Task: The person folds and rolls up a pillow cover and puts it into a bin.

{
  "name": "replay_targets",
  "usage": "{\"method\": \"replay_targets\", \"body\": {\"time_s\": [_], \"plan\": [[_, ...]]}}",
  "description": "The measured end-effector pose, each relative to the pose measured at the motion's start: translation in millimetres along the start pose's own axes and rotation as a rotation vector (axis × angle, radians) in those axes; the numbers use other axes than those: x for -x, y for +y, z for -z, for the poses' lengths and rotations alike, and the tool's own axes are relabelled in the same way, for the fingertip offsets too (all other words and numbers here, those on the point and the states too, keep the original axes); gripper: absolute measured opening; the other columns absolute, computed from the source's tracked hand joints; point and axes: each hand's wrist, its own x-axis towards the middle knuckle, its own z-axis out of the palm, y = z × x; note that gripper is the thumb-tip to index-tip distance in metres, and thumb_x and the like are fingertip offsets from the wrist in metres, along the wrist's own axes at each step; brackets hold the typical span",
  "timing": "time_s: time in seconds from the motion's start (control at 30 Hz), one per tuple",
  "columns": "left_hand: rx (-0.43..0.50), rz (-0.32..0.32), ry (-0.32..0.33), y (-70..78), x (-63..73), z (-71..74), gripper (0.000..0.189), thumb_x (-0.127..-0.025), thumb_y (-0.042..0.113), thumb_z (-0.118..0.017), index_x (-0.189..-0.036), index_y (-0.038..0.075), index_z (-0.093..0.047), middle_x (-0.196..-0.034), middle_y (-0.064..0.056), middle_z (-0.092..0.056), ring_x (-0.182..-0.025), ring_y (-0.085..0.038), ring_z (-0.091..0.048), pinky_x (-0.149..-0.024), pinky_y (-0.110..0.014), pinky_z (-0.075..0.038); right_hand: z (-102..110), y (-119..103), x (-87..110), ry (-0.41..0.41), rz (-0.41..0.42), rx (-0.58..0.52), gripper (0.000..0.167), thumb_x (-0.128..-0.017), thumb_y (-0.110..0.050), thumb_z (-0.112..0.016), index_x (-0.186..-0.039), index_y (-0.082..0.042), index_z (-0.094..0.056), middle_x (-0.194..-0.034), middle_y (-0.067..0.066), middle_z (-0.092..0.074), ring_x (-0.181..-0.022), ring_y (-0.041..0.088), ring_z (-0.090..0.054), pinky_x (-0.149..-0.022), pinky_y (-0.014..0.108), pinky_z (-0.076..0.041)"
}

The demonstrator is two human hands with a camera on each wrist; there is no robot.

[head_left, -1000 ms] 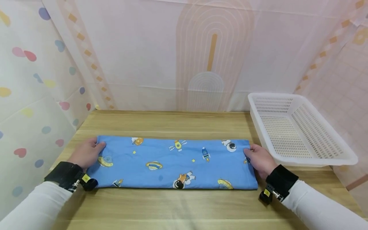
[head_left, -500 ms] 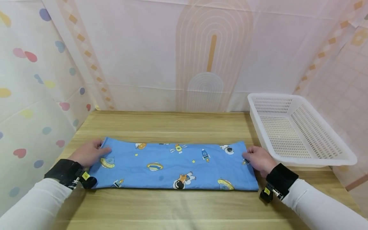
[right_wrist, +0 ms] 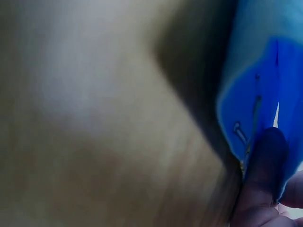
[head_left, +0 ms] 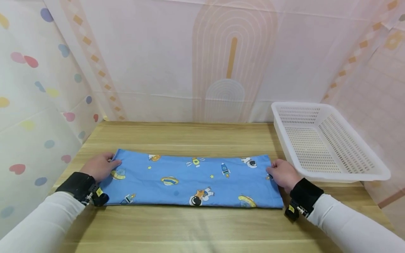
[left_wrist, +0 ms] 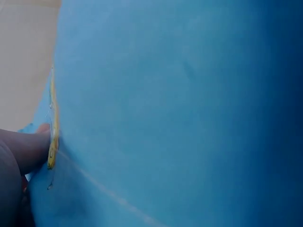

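Observation:
A folded blue cloth [head_left: 186,179] printed with astronauts, rockets and planets lies lengthwise across the wooden table. At its left end my left hand [head_left: 98,167] pinches the edge near the far corner, thumb on top. My right hand [head_left: 283,174] grips the opposite end in the same manner. Both far corners stand slightly raised, and the far edge dips between them. In the left wrist view, blue cloth [left_wrist: 156,109] fills most of the picture beside the thumb [left_wrist: 28,146]. The right wrist view has a finger [right_wrist: 266,161] tucked against the cloth's layers [right_wrist: 251,109].
A white plastic basket [head_left: 343,175] with slotted sides stands at the right rear of the wooden table [head_left: 190,228]. Patterned sheets [head_left: 152,63] hang behind the table and along both sides.
The far corners of the cloth have come inward and up a little. My left hand has shifted to the right, and the far edge has gone from nearly straight to sagging.

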Motion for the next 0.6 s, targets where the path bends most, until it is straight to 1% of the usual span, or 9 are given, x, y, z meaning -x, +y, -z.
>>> {"method": "replay_targets", "body": {"time_s": [0.13,0.23,0.4,0.47,0.53,0.6], "plan": [[-0.009,0.022,-0.005,5.1,2.4,2.0,0.036,-0.108,0.034,-0.056,-0.104,-0.001,-0.062,-0.080,-0.007,-0.058,-0.072,-0.023,-0.056,-0.062,-0.033,-0.039,0.1,0.0,0.8,0.005,0.002,-0.014,0.015,-0.108,-0.018,-0.053,-0.103,-0.004,-0.052,-0.073,0.001,-0.043,-0.060,0.019,-0.044,-0.055,0.031,-0.034],[-0.021,0.029,-0.009,7.7,3.5,3.4,0.036,-0.107,0.033,-0.057,-0.104,-0.003,-0.062,-0.079,-0.007,-0.058,-0.071,-0.023,-0.055,-0.061,-0.033,-0.039,1.0,-0.9,2.1,0.010,0.003,-0.031,0.015,-0.108,-0.019,-0.054,-0.105,-0.004,-0.052,-0.073,0.001,-0.043,-0.061,0.019,-0.044,-0.055,0.031,-0.034],[-0.036,0.033,-0.025,9.2,5.7,6.1,0.041,-0.106,0.034,-0.057,-0.109,-0.006,-0.062,-0.079,-0.008,-0.058,-0.069,-0.023,-0.054,-0.060,-0.034,-0.039,1.6,-1.8,3.9,0.022,0.002,-0.035,0.017,-0.108,-0.020,-0.055,-0.108,-0.003,-0.054,-0.077,0.003,-0.046,-0.064,0.020,-0.046,-0.056,0.031,-0.036],[-0.036,0.035,-0.027,8.5,7.3,7.8,0.043,-0.105,0.036,-0.059,-0.111,-0.006,-0.062,-0.080,-0.008,-0.058,-0.069,-0.023,-0.054,-0.060,-0.034,-0.040,1.2,-2.0,3.7,0.031,-0.004,-0.032,0.020,-0.107,-0.020,-0.056,-0.113,-0.001,-0.055,-0.085,0.007,-0.052,-0.070,0.021,-0.049,-0.059,0.031,-0.038],[-0.034,0.032,-0.027,7.0,8.7,9.5,0.043,-0.104,0.037,-0.061,-0.110,-0.006,-0.062,-0.081,-0.008,-0.058,-0.069,-0.023,-0.053,-0.060,-0.034,-0.040,0.8,-2.7,3.6,0.035,-0.002,-0.030,0.027,-0.106,-0.018,-0.056,-0.123,0.003,-0.055,-0.103,0.015,-0.060,-0.080,0.024,-0.053,-0.064,0.031,-0.041],[-0.034,0.031,-0.025,5.5,9.4,10.6,0.042,-0.104,0.038,-0.061,-0.108,-0.004,-0.062,-0.082,-0.008,-0.058,-0.069,-0.023,-0.053,-0.059,-0.034,-0.040,-0.5,-3.6,3.7,0.039,0.001,-0.031,0.035,-0.106,-0.016,-0.056,-0.132,0.007,-0.052,-0.122,0.024,-0.060,-0.092,0.028,-0.054,-0.069,0.031,-0.043]]}}
